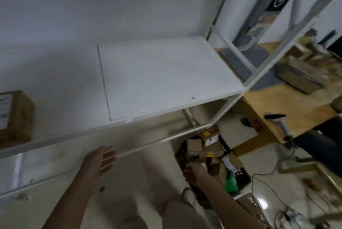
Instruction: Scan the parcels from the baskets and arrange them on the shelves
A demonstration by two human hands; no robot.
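Observation:
A white shelf board [162, 73] fills the middle of the head view. One brown parcel [15, 117] with a white label stands on it at the far left. A dark basket [238, 175] on the floor at the lower right holds several brown cardboard parcels [209, 147]. My left hand [100, 160] is held out, fingers straight, below the shelf's front edge and holds nothing. My right hand [196, 172] reaches down into the basket among the parcels; blur hides whether its fingers grip one.
A wooden table [281, 104] stands to the right of the white shelf frame [238, 97], with parcels [299, 79] on it and a handheld scanner [279, 123] on a stand at its near edge. Cables [273, 182] lie on the floor at the lower right.

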